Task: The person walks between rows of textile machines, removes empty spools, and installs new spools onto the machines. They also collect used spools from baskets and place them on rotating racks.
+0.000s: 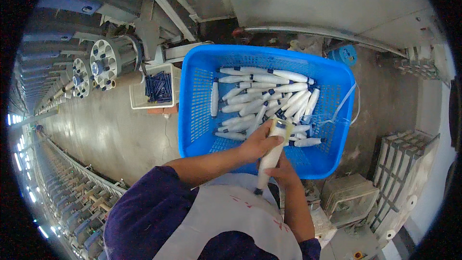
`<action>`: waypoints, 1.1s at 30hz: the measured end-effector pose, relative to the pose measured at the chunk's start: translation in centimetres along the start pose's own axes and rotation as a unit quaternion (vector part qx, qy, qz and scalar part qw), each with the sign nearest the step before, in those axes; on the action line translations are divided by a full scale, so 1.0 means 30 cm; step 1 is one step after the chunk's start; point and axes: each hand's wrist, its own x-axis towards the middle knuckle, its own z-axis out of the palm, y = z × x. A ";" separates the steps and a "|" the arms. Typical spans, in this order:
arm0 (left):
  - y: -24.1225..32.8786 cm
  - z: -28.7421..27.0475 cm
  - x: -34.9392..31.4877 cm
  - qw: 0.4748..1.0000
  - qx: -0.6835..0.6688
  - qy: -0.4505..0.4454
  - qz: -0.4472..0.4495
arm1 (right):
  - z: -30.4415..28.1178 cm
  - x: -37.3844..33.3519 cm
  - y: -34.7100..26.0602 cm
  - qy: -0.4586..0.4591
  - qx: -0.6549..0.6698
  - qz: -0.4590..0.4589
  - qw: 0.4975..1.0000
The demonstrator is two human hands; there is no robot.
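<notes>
A large white yarn bobbin (273, 156) is held slanting in front of my body, over the near side of a blue plastic basket (186, 130). My left hand (258, 143) is closed round its upper part, thumb across the front. Lower down, my right hand (284, 169) grips the same bobbin from the right. A yellowish band or wrapper (287, 126) shows around the bobbin's upper end; its kind is unclear. Dark tips stick out at the bobbin's lower end. Inside the basket lies a heap of white yarn bobbins (250, 97) with dark ends.
Left of the basket stands a cream crate (139, 100) of dark blue empty tubes (159, 86). Spinning machinery with white perforated discs (103, 65) lines the left. A white strap (357, 101) hangs on the basket's right rim. A metal rack (402, 178) and a clear box (349, 200) are at right.
</notes>
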 end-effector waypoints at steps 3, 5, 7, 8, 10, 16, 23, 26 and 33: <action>0.005 -0.037 0.039 0.997 0.010 0.049 0.059 | -0.029 -0.019 0.041 0.031 -0.091 0.027 0.995; 0.000 -0.077 0.071 0.995 -0.092 0.018 -0.022 | -0.037 -0.037 0.050 0.031 -0.092 0.049 0.994; -0.006 -0.097 0.095 0.998 -0.047 -0.034 -0.034 | -0.039 -0.052 0.041 -0.011 0.013 0.017 1.000; -0.009 -0.097 0.103 0.997 -0.016 -0.065 -0.028 | -0.039 -0.055 0.033 0.007 0.008 0.022 1.000; -0.013 -0.093 0.109 0.994 -0.012 -0.111 0.021 | -0.043 -0.049 0.018 -0.011 -0.021 0.027 0.999; -0.021 -0.071 0.072 0.971 -0.035 -0.226 -0.067 | -0.041 -0.004 0.031 -0.174 0.093 -0.005 0.980; -0.104 -0.095 0.123 0.984 0.131 -0.103 0.063 | -0.012 0.003 0.046 -0.082 0.211 0.015 0.974; -0.216 -0.229 0.213 0.998 0.051 0.023 0.032 | -0.017 -0.016 0.021 -0.069 0.266 -0.009 0.961; -0.725 -0.732 0.229 0.762 0.607 -0.030 -0.223 | -0.054 -0.115 0.013 -0.016 0.357 -0.156 0.921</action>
